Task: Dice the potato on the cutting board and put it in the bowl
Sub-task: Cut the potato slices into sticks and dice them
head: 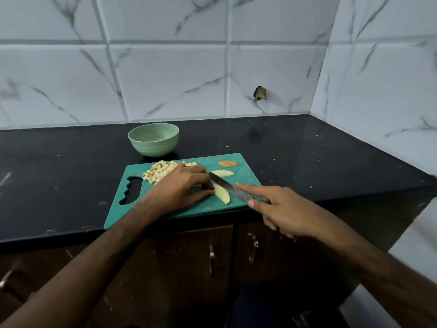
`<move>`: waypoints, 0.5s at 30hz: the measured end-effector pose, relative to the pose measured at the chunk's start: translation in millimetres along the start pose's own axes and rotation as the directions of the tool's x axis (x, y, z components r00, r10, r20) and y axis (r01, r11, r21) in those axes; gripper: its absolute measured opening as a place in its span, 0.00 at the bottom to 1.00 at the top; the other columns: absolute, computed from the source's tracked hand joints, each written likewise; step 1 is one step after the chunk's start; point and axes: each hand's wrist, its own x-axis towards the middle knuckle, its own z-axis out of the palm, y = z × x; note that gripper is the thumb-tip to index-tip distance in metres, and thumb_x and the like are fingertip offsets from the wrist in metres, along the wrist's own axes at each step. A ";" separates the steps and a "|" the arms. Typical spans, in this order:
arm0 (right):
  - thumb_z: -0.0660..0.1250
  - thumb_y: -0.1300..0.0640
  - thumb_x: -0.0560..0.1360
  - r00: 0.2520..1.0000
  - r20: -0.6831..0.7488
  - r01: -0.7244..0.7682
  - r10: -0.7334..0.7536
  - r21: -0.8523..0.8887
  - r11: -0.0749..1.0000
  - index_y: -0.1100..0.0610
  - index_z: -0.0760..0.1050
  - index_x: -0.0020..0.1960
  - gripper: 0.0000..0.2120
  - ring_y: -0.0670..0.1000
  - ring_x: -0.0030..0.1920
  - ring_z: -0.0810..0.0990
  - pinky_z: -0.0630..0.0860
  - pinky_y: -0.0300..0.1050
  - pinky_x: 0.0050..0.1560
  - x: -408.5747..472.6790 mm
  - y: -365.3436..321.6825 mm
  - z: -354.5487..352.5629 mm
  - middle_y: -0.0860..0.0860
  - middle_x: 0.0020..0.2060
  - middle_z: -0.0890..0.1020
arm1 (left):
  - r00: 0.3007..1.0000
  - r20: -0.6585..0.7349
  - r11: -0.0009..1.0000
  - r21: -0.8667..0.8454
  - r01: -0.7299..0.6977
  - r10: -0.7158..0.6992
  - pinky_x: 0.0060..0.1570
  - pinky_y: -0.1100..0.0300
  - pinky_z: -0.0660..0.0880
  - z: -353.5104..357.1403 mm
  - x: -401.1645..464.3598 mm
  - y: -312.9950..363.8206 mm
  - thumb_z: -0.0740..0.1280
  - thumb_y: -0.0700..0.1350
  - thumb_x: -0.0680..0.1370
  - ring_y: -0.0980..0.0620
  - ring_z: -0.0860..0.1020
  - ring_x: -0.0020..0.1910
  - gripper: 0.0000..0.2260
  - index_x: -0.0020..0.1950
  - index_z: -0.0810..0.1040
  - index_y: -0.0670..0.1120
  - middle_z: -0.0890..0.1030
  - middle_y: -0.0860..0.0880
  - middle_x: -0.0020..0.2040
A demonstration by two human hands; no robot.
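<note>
A teal cutting board [132,209] lies on the black counter. A pile of diced potato [158,172] sits at its far left. My left hand [182,188] pinches a pale potato slice [222,194] near the board's middle. My right hand [281,209] grips a knife [224,184], index finger stretched along the blade's back; the blade lies across the slice beside my left fingertips. A second potato slice [222,173] and a brown skin-side piece [227,163] lie at the far right of the board. A light green bowl [153,139] stands behind the board.
The black counter [307,152] runs to a marble-tiled wall behind and on the right. The board's near edge overhangs the counter edge slightly. Brown cabinet doors with metal handles [211,261] are below.
</note>
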 end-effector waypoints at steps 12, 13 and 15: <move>0.53 0.45 0.86 0.996 -0.057 0.051 -0.071 -0.290 0.956 0.31 0.55 0.79 0.23 0.43 0.38 0.76 0.76 0.39 0.39 -12.1 -11.9 14.3 0.40 0.52 0.74 | 0.999 -0.047 1.000 -0.022 0.020 -0.021 0.48 0.49 0.75 -0.1 -4.0 7.2 0.69 0.51 0.78 0.55 0.78 0.46 0.07 0.50 0.84 0.50 0.80 0.54 0.48; 0.53 0.45 0.86 0.996 -0.054 0.050 -0.069 -0.295 0.954 0.31 0.55 0.79 0.23 0.43 0.39 0.76 0.75 0.39 0.39 -11.7 -11.4 14.2 0.41 0.55 0.75 | 0.999 -0.047 0.999 -0.030 0.023 -0.024 0.48 0.50 0.75 -0.5 -4.1 7.8 0.70 0.51 0.78 0.55 0.78 0.46 0.06 0.50 0.84 0.50 0.80 0.54 0.48; 0.52 0.45 0.86 0.997 -0.045 0.045 -0.063 -0.319 0.947 0.31 0.53 0.79 0.23 0.43 0.38 0.74 0.73 0.37 0.37 -11.2 -11.3 13.7 0.42 0.58 0.76 | 0.999 -0.045 0.999 -0.035 0.027 -0.029 0.49 0.51 0.75 -0.9 -3.8 8.7 0.71 0.50 0.78 0.55 0.78 0.46 0.05 0.50 0.84 0.50 0.80 0.54 0.48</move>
